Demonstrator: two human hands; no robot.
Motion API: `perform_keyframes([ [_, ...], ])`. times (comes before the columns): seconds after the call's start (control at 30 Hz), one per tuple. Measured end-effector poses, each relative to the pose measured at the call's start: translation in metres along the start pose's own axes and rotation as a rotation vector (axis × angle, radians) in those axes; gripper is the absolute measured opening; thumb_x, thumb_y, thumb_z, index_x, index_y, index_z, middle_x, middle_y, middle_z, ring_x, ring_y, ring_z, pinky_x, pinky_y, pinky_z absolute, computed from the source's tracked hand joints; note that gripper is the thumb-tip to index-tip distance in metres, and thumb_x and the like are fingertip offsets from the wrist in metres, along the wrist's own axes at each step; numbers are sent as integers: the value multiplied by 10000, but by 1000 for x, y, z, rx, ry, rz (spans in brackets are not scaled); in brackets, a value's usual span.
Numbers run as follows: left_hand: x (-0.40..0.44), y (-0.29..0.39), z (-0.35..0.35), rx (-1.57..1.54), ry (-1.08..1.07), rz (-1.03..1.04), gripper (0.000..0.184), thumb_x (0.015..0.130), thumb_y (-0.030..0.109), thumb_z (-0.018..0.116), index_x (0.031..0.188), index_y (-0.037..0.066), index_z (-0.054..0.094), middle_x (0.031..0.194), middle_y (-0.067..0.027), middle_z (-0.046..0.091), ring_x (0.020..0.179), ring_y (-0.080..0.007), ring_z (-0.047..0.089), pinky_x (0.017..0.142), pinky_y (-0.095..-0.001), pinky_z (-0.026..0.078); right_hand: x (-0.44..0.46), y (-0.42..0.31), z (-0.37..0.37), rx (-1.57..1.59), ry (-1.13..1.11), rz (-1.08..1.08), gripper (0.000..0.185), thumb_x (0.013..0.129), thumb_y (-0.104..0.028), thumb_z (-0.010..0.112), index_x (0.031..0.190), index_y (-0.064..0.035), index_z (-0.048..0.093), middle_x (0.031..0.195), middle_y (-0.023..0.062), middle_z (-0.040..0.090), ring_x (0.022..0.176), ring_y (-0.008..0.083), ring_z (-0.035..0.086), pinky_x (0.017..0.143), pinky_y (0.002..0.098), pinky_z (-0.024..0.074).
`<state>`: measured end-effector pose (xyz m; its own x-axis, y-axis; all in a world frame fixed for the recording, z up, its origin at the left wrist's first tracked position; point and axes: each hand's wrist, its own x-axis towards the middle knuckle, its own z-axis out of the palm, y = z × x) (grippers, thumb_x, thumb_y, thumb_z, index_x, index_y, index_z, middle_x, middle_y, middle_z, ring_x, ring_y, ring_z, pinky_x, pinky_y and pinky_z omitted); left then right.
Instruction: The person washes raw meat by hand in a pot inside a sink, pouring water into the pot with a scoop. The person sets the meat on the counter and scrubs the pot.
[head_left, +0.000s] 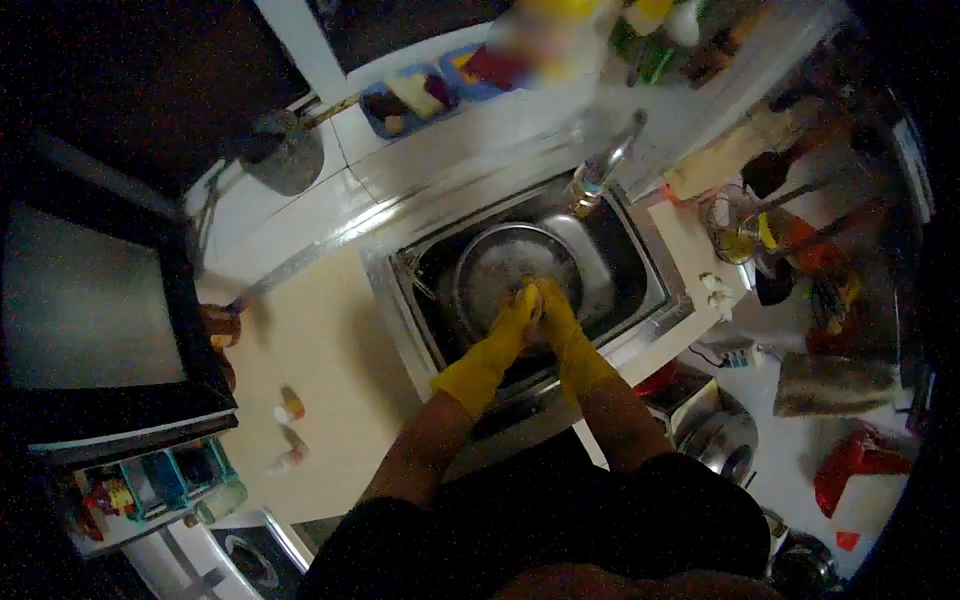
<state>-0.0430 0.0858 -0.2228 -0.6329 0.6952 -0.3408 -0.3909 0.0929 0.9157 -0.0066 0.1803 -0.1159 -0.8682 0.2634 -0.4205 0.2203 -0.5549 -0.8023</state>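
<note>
1. Position: the round pan (490,262) sits inside the sink (668,272), left of the faucet (612,165); the sink walls presumably confine it, freeing both hands.
2. Grip: the gloved left hand (514,314) and gloved right hand (556,308) are pressed together over the pan's near part. Finger closure and any item between them cannot be determined.
3. Edges: the near sink edge passes beneath the gloves; the pan rim surrounds the work area.
4. Room: more sink floor shows right of the pan than left, probably allowing wider lateral movement.
</note>
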Motion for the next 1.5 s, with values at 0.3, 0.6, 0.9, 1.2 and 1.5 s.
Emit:
perform_keyframes([
  [0.3,-65,124,3,-322,-253,-115,568,913,540,371,1350,182,417,1289,-166,535,1182,-354,503,947,-474,423,10,-42,9,-480,-420,-180,317,946,-219,463,1211,-76,563,1073,33,610,969,173,563,891,303,446],
  [0.6,-80,181,-38,-145,-469,-118,527,911,476,398,1337,168,438,1258,-170,557,1152,-358,530,925,-479,442,-59,-137,40,-1627,-833,-690,860,605,6,702,1391,-118,378,1505,177,237,1385,383,237,1134,425,240],
  [0.9,-55,182,-21,209,-371,-110,489,910,412,426,1324,154,459,1226,-174,579,1122,-361,556,903,-484,461,-17,-110,44,-1856,-624,-466,464,808,-280,585,1257,-204,501,1167,142,601,963,328,627,765,448,523],
  [1.2,-26,157,-5,1080,-9,-126,453,909,348,453,1311,140,479,1195,-177,601,1092,-365,582,881,-489,480,31,-65,19,-1973,-365,-297,309,888,-346,500,1060,-146,661,952,163,682,856,334,663,752,451,524],
  [1.5,-13,153,-14,1395,-86,-331,421,908,283,480,1298,126,500,1163,-181,624,1062,-369,609,860,-494,499,8,-66,36,-1789,-216,23,296,896,-287,542,1035,-77,698,987,150,687,874,298,662,763,418,518],
])
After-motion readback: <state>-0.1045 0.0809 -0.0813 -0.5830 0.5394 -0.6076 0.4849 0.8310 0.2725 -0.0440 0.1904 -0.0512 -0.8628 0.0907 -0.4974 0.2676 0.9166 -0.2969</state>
